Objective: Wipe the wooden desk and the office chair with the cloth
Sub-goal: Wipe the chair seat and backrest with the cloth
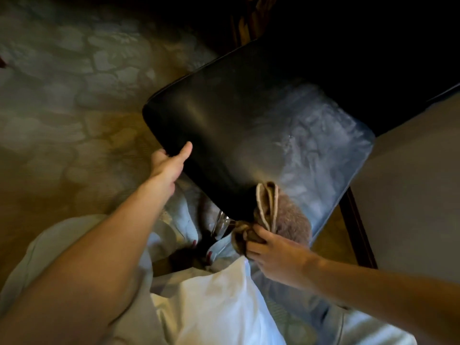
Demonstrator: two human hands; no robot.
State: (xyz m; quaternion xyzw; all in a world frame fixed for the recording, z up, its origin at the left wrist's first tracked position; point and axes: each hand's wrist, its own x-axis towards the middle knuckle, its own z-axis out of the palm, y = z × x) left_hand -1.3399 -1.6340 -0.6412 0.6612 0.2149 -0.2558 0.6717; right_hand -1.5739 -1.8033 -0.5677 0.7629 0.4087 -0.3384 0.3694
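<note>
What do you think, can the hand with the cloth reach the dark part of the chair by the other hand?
Probably yes. The right hand grips the cloth at the near edge of the chair, and nothing lies on the black surface between it and the left hand.

The office chair (236, 125) has a black leather-like pad, smooth with a soft sheen. Its right part carries pale, streaky smears. The cloth (286, 215) is brown terry, fuzzy and matt, with a paler stitched hem. Under the pad's near edge a metal part (220, 224) shines like chrome. The carpet (74, 83) on the left looks matt and patterned. On the right runs a wooden rail (358, 232), dark and reddish.
</note>
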